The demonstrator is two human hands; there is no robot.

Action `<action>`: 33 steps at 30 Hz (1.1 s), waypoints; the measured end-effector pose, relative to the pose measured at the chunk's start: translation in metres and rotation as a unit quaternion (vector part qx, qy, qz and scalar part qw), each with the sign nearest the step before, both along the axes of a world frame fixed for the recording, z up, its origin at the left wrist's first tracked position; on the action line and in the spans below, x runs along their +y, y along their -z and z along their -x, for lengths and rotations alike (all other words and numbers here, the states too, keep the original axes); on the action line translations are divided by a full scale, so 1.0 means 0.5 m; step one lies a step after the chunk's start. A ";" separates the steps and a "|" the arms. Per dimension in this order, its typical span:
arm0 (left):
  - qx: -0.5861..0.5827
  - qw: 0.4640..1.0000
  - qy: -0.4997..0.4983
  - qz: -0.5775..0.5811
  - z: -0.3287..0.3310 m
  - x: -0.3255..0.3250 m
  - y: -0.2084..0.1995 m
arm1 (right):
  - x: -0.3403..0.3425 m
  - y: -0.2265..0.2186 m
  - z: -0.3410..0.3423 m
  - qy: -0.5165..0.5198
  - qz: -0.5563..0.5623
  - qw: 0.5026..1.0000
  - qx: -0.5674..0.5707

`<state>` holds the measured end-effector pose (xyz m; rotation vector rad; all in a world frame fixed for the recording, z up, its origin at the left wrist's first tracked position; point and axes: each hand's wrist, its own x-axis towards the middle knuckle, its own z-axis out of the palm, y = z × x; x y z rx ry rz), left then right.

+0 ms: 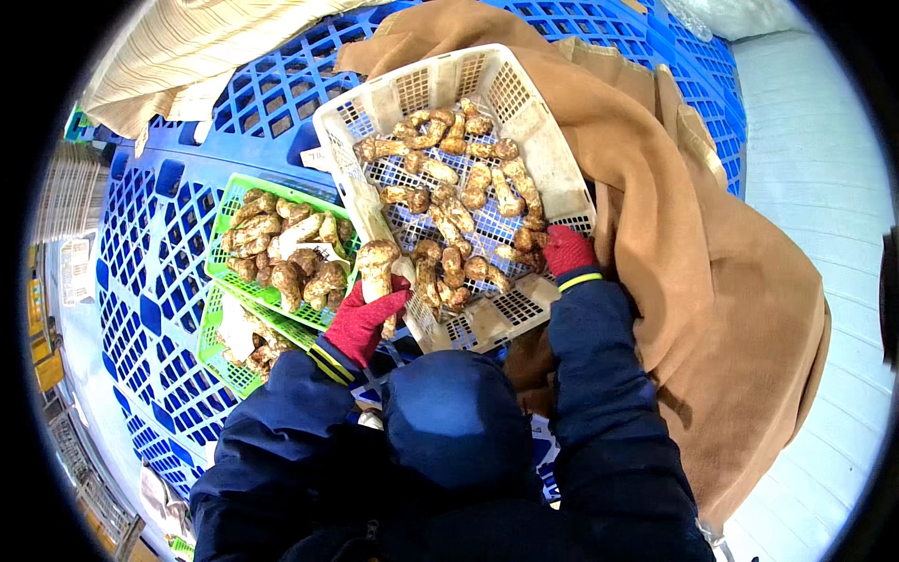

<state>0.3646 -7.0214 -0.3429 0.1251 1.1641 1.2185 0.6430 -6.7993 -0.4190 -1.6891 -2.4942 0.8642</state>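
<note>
My left hand (pixel 361 321), in a red glove, is closed around the stem of a thick brown-and-cream matsutake mushroom (pixel 376 265), held upright with its cap away from me. It is at the near left wall of a large white plastic basket (pixel 536 112). Many more mushrooms (pixel 451 208) lie loosely spread over the basket's lattice bottom. At the basket's right corner my red-gloved right hand (pixel 568 251) has its fingers closed at a small dark-capped mushroom (pixel 530 240); the fingertips are partly hidden.
Left of the white basket stands a green basket (pixel 217 251) heaped with mushrooms and a paper slip. Under its near side is another green basket (pixel 208 348) with mushrooms. Blue lattice pallets (pixel 150 314) lie beneath. A brown blanket (pixel 721 328) drapes along the right, and striped cloth (pixel 187 56) hangs far left.
</note>
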 end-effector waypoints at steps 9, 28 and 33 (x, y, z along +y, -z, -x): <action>-0.007 1.000 0.011 -0.003 -0.007 0.021 0.013 | 0.046 0.060 0.022 0.011 0.057 0.979 -0.197; -0.023 1.000 0.005 0.010 -0.017 0.019 -0.034 | 0.012 0.042 0.089 -0.294 0.197 0.935 -0.006; -0.006 0.999 0.039 -0.012 -0.018 0.024 -0.008 | 0.026 0.032 0.168 -0.226 0.167 0.960 0.021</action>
